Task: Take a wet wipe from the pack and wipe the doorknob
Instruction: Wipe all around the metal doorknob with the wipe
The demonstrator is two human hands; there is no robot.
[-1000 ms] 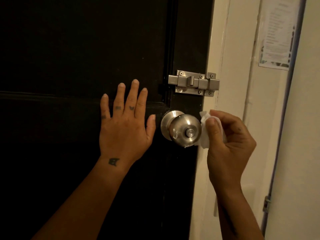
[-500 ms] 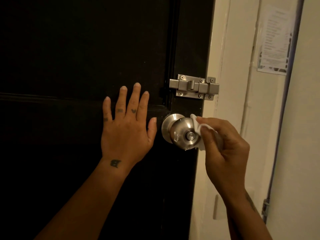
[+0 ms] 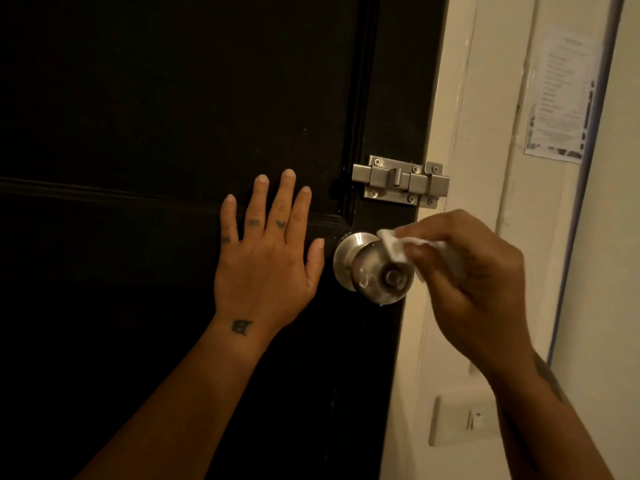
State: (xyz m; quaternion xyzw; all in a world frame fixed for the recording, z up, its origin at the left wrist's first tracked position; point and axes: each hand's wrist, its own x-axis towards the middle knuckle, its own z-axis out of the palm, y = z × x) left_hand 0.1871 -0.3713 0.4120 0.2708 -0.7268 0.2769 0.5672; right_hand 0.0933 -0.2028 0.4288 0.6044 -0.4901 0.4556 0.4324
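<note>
A round silver doorknob (image 3: 372, 271) sits on the right edge of a dark door (image 3: 173, 116). My right hand (image 3: 474, 289) is closed on a white wet wipe (image 3: 394, 247) and presses it against the knob's upper right side. Wet streaks show on the knob's face. My left hand (image 3: 266, 258) lies flat on the door just left of the knob, fingers spread and holding nothing. The wipe pack is not in view.
A silver slide bolt (image 3: 401, 180) is mounted above the knob. The cream door frame (image 3: 460, 168) runs along the door's right edge. A printed paper (image 3: 561, 95) hangs on the wall at upper right, and a wall switch plate (image 3: 464, 420) sits low.
My right hand has moved the wipe from the knob's right side up and over onto its top. My left hand stays flat on the door.
</note>
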